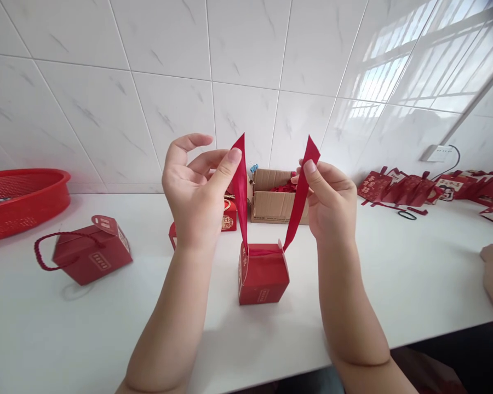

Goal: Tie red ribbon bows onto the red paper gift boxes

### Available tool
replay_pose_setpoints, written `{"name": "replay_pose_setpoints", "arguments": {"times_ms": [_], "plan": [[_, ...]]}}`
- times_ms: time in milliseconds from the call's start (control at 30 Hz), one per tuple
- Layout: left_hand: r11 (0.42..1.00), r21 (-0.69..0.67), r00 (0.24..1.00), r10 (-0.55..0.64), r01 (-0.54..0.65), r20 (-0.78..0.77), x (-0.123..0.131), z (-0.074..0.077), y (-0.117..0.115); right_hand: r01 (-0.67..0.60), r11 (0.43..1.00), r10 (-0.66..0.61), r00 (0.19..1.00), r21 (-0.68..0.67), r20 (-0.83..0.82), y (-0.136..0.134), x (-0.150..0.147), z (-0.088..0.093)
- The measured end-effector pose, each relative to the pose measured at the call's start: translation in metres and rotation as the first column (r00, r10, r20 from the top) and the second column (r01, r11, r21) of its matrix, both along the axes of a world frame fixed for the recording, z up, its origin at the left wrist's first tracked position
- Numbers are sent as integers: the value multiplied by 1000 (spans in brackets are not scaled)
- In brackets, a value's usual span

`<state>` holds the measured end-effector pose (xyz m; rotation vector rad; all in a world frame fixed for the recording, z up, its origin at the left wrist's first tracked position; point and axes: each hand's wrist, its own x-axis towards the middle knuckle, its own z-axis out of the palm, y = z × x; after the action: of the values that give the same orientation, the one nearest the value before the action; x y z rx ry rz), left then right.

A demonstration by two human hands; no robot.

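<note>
The small red gift box point(263, 276) stands upright on the white tabletop point(394, 262), near its front edge, with a red ribbon point(241, 189) threaded through its top. The left hand point(193, 186) pinches one ribbon end and the right hand point(332, 200) pinches the other, both drawn up taut and held apart. This looks like evening the ends; tying would call for crossing them low over the lid.

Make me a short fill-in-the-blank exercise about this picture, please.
1. The left hand and the right hand each pinch one end of a red ____.
2. Both ends rise from the top of a small red ____ standing on the white table.
3. The red basket sits at the table's far ____ side.
Missing words: ribbon; box; left.
</note>
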<state>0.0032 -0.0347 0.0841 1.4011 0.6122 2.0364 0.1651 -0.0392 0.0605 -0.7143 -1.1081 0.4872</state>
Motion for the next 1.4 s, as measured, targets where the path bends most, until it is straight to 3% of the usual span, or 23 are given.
{"name": "replay_pose_setpoints", "arguments": {"times_ms": [300,667,800,933,1100,1267,1400], "plan": [[996,86,999,33,-33,4,3,-3,10,-50,996,47,998,74,45,0,2,0],[999,36,990,-35,40,-134,5,-5,5,-140,989,135,987,54,87,2,0,-1],[991,93,987,-84,97,-135,11,-6,4,-226,973,231,964,-47,135,-2,1,1],[992,32,954,-109,122,-279,18,-9,6,-328,927,365,901,-181,235,-6,0,3],[997,67,900,6,25,-436,20,-12,13,-383,896,432,871,-226,233,-7,-2,4],[984,141,880,159,-106,-447,19,-12,19,-408,862,471,863,-300,181,-2,-3,2],[994,46,875,111,-101,-471,15,-13,18,-439,848,501,847,-298,179,1,-2,2]]}}
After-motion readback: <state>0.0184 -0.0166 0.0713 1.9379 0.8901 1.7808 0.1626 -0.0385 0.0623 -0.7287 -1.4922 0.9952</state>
